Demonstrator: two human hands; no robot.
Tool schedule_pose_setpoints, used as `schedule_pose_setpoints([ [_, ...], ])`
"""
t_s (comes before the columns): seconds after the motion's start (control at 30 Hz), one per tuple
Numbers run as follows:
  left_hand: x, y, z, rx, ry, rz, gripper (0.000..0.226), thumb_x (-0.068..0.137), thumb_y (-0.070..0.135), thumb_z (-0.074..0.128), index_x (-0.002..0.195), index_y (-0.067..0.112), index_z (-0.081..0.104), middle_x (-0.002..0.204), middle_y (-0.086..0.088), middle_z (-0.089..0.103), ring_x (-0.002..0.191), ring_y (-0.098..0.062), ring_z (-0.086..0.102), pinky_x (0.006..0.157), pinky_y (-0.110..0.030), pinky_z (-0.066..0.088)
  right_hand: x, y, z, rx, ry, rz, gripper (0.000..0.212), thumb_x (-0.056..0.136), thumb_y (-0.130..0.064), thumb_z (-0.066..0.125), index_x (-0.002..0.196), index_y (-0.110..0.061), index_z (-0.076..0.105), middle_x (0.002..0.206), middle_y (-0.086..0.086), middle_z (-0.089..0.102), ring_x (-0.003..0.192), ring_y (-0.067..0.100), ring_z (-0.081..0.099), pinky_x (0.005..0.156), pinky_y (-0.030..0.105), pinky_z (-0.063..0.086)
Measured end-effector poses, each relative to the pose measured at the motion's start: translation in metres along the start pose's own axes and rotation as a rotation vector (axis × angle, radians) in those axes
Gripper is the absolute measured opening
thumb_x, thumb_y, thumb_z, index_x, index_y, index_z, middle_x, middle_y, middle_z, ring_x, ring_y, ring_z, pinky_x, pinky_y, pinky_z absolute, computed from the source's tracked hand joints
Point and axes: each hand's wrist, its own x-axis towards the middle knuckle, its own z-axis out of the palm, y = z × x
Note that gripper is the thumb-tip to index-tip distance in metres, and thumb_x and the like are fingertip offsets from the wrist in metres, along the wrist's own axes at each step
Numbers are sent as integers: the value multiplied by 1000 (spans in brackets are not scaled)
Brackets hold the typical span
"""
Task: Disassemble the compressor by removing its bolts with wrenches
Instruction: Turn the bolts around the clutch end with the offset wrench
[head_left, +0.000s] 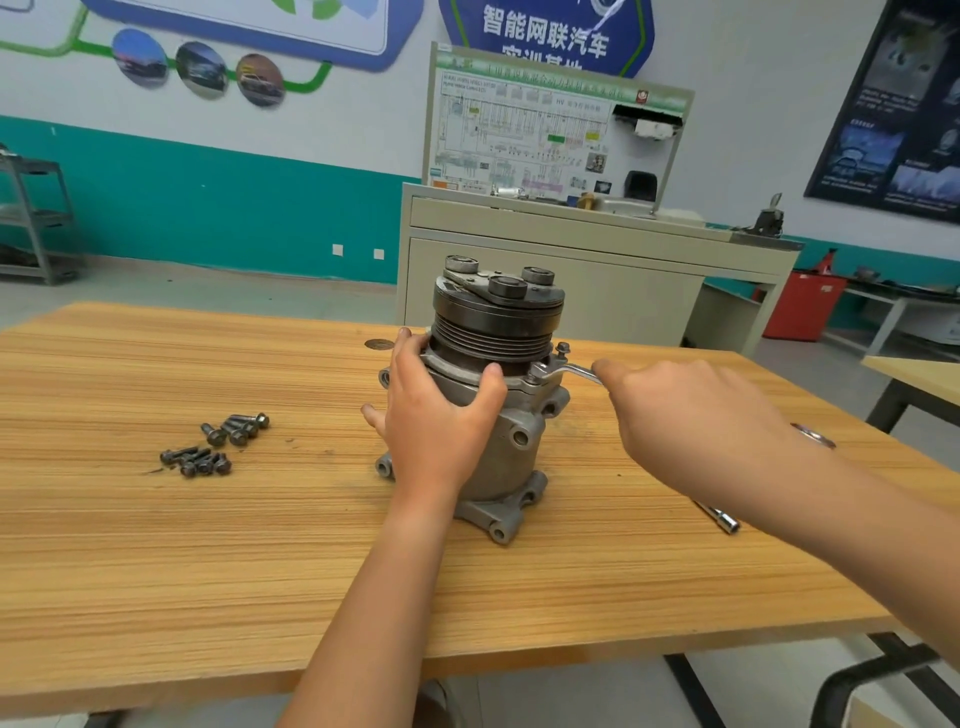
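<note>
The compressor (511, 462) stands on the table (156, 545) before me. My left hand (436, 431) grips its near left side; my right hand (691, 421) holds the wrench (569, 371) at its right. Bolts (213, 447) lie left of it, a socket bar (721, 518) right, beneath my forearm.

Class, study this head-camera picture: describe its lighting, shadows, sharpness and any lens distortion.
Head view: even, soft light, only faint shadows under the bolts and compressor, no strong glare on the table. Head view: the wide lens bows the table's edges and tilts the walls; the right hand looms large. Head view: the poster has small text too soft to read.
</note>
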Motion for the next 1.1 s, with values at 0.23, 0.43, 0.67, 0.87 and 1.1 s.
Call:
schedule_pose_setpoints([
  [0.23, -1, 0, -1, 26, 0, 25, 72, 69, 58, 52, 130, 21, 39, 145, 4, 38, 138, -14, 29, 110, -61, 9, 3, -16, -4, -169, -58, -94, 55, 88, 2, 40, 139, 3, 20, 68, 10, 44, 47, 16, 28, 36, 27, 22],
  [0.43, -2, -1, -4, 50, -16, 47, 77, 65, 62, 53, 130, 23, 39, 144, 5, 39, 137, -14, 31, 108, -62, 19, 36, 34, 11, -302, -41, -262, 35, 93, -6, 41, 126, -12, 31, 60, -2, 36, 48, 15, 35, 48, 28, 33],
  [0.67, -3, 4, -5, 9, -18, 54, 86, 60, 68, 45, 131, 18, 39, 141, -4, 41, 134, -20, 36, 104, -55, 33, 75, 23, 61, -66, 135, -194, 23, 94, -6, 41, 116, -7, 44, 98, 7, 59, 88, 24, 58, 65, 30, 44],
  [0.87, -1, -3, 1, -50, 3, 59, 85, 61, 65, 48, 131, 17, 38, 144, -3, 38, 135, -18, 33, 109, -45, 33, 34, 76, 66, 573, 340, 92, 20, 96, -21, 41, 109, -11, 52, 60, 1, 53, 54, 25, 51, 47, 29, 32],
  [1.1, 20, -20, -8, -105, -40, 64, 76, 64, 53, 57, 131, 17, 45, 109, 21, 52, 100, 7, 47, 82, 0, 34, 32, 70, 48, 336, 54, -50, 37, 99, -26, 35, 135, -29, 39, 96, 3, 63, 81, 22, 57, 69, 36, 50],
])
